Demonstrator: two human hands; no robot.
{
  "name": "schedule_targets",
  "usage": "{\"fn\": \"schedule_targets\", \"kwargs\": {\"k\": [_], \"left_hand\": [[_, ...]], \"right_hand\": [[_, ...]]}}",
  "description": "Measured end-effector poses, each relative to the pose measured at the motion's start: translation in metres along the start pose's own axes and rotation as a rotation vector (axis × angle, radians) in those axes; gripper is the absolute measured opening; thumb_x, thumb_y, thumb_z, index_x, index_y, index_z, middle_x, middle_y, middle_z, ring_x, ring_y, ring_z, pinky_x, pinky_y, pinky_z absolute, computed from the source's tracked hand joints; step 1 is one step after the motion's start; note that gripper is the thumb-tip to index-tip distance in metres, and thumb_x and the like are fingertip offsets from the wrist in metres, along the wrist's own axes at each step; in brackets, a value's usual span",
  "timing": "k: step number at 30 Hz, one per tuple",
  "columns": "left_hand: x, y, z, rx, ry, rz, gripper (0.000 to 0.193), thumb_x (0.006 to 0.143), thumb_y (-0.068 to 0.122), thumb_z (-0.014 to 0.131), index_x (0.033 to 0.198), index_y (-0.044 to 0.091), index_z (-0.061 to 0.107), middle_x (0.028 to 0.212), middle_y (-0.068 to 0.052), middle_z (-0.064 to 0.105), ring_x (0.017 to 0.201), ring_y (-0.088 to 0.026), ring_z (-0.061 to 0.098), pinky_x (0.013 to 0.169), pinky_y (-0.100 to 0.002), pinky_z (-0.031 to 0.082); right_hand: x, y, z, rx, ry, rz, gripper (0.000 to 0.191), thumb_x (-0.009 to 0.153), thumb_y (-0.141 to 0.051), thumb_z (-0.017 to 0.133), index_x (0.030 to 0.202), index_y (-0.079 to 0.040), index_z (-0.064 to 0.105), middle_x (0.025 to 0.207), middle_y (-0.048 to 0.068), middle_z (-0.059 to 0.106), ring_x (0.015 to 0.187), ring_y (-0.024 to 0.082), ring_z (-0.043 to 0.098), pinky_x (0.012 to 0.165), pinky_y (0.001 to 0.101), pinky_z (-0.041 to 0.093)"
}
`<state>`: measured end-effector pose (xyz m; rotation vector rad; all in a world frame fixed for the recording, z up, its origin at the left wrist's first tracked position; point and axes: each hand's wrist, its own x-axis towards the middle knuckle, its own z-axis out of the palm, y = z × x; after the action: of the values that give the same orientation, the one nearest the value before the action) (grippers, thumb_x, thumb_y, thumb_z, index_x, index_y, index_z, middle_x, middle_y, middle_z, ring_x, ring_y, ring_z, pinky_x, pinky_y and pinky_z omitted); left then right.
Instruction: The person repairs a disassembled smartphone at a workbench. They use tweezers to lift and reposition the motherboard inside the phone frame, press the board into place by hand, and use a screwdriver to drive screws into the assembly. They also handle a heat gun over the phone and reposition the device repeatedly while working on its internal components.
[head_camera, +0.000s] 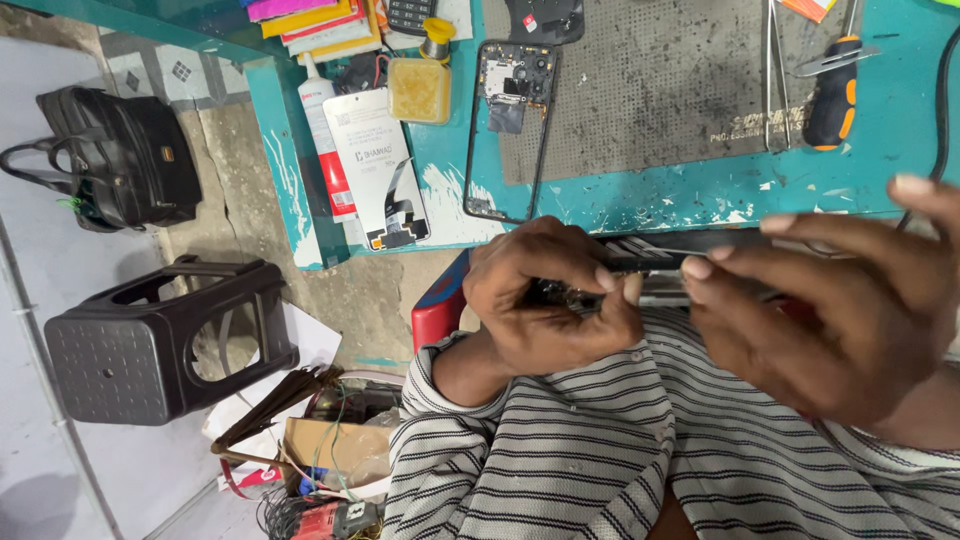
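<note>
- Striped sleeves (560, 450) filled the bottom of the view, and just above them both hands held a dark, flat phone part (650, 265) edge-on over the lap, near the front edge of the turquoise bench (640, 195)
- Left hand (545, 300) was curled tight around one end of the part, thumb pressed along its top edge
- Right hand (830, 320) pinched the other end between thumb and forefinger, its remaining fingers spread loose
- Disassembly looked well along: an opened phone frame (510, 130) with its circuit board exposed lay on the bench, beside a grey work mat (650, 90); a glue bottle (322, 140) and a screwdriver (832, 95) lay nearby
- What remained could not be read, since the fingers hid most of the held part; it was perhaps a screen or back cover
- Right wrist ran out of view, and the part's far end was blurred
</note>
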<state>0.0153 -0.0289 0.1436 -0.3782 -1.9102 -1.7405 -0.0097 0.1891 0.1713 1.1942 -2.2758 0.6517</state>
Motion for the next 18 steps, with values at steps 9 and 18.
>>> {"fn": "schedule_targets", "kwargs": {"k": [9, 18], "left_hand": [[0.004, 0.002, 0.0, 0.065, -0.112, 0.043, 0.02, 0.082, 0.0, 0.082, 0.089, 0.004, 0.063, 0.075, -0.006, 0.067, 0.065, -0.018, 0.07, 0.053, -0.026, 0.054], [0.008, 0.007, -0.008, 0.076, -0.201, -0.063, 0.019, 0.083, -0.001, 0.08, 0.092, 0.005, 0.064, 0.081, -0.005, 0.07, 0.066, -0.016, 0.07, 0.059, -0.025, 0.055]], "right_hand": [[0.017, 0.0, -0.007, 0.197, -0.16, 0.207, 0.013, 0.085, -0.027, 0.082, 0.088, -0.014, 0.081, 0.085, 0.0, 0.075, 0.101, 0.025, 0.068, 0.114, 0.0502, 0.028], [0.02, 0.004, 0.004, 0.193, -0.141, 0.171, 0.02, 0.082, -0.03, 0.083, 0.086, -0.01, 0.081, 0.079, 0.0, 0.075, 0.094, 0.023, 0.068, 0.117, 0.0538, 0.025]]}}
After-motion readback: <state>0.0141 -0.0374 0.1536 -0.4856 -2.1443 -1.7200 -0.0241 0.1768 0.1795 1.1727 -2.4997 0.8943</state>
